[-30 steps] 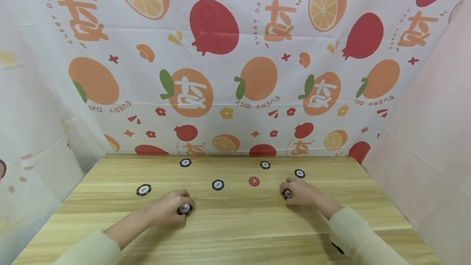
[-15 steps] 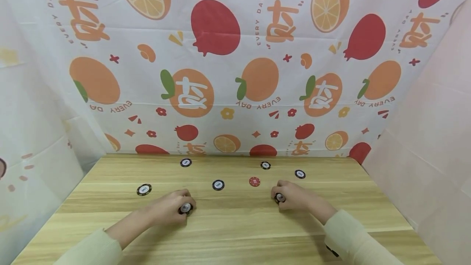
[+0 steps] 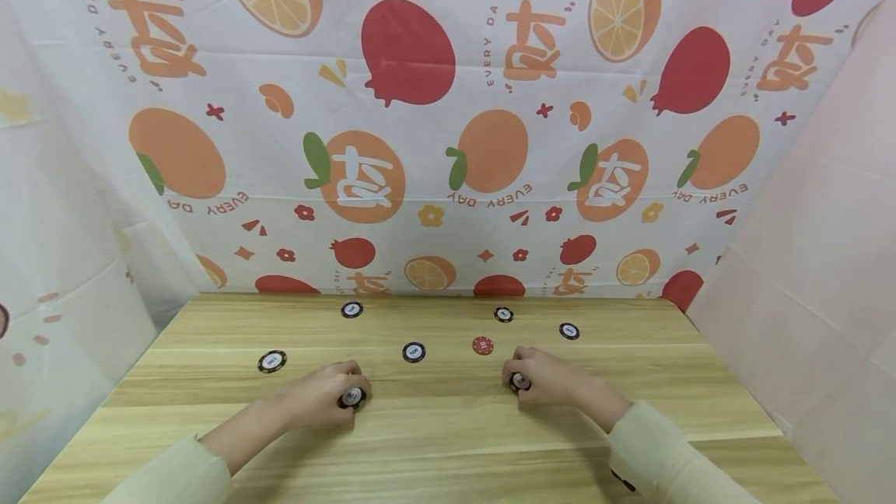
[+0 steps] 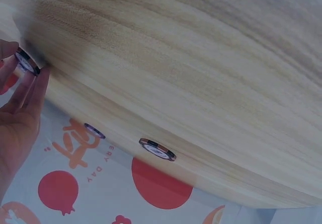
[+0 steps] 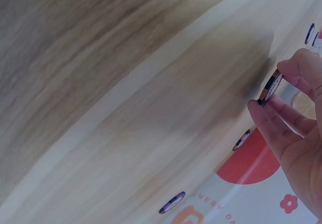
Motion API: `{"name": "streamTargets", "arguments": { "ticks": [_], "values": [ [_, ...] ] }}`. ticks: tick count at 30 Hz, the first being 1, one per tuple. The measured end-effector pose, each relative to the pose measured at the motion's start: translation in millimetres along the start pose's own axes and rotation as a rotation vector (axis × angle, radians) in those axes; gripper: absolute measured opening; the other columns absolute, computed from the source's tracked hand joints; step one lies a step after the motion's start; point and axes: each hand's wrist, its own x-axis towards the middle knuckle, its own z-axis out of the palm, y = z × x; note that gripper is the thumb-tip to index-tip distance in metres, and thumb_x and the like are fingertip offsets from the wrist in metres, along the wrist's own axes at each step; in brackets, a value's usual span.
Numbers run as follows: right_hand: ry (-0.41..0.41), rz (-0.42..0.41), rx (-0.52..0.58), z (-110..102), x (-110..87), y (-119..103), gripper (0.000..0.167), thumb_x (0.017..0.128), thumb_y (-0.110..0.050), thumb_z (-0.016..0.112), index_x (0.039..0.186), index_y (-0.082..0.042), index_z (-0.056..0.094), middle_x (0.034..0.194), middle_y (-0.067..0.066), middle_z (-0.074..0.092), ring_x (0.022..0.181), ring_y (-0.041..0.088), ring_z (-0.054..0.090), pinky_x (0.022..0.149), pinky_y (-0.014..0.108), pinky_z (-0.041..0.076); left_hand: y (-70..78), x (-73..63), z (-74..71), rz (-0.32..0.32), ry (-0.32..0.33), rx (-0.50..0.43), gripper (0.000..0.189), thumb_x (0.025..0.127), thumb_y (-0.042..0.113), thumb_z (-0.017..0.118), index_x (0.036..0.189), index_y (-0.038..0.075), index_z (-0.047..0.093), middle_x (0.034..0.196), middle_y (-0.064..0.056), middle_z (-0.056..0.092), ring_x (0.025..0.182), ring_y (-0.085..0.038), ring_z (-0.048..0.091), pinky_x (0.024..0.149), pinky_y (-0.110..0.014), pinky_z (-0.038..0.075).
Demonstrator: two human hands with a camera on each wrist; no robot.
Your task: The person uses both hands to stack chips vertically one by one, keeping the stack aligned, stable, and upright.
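Note:
In the head view, my left hand (image 3: pixel 325 395) pinches a black poker chip (image 3: pixel 352 397) between thumb and fingers, left of the table's middle. My right hand (image 3: pixel 549 381) pinches another black poker chip (image 3: pixel 519 382) by its edge, right of the middle. Both wrist views show the held chips, one in the left hand (image 4: pixel 26 63) and one in the right hand (image 5: pixel 270 87), tilted between thumb and fingertips. A red poker chip (image 3: pixel 483 345) lies flat just beyond my right hand. Between the hands and farther back lies a black chip (image 3: pixel 414 352) with a white centre.
More black chips lie flat on the wooden table (image 3: pixel 420 442): a left chip (image 3: pixel 271 362), a back-left chip (image 3: pixel 352 309), a back-right chip (image 3: pixel 504 315) and a far-right chip (image 3: pixel 569 331). A fruit-print cloth (image 3: pixel 434 154) hangs behind. A small dark object (image 3: pixel 622 481) shows at my right sleeve.
My right hand has moved left and slightly nearer to me with its poker chip, now closer to the left hand. The left hand and the chips on the table stay put.

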Motion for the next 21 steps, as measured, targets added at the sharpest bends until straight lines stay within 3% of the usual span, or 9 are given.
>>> {"name": "streamTargets", "arguments": {
  "ticks": [21],
  "values": [
    [-0.036,-0.038,-0.029,7,21.2,-23,0.027,0.074,-0.010,0.065,0.099,-0.019,0.064,0.094,-0.006,0.050,0.084,0.006,0.047,0.076,0.022,0.043,0.4,-0.3,-2.1,-0.001,-0.013,-0.011,0.029,0.067,0.000,0.064,0.095,0.009,0.065,0.091,-0.001,0.052,0.077,-0.011,0.053,0.063,-0.024,0.047]
  ]
}}
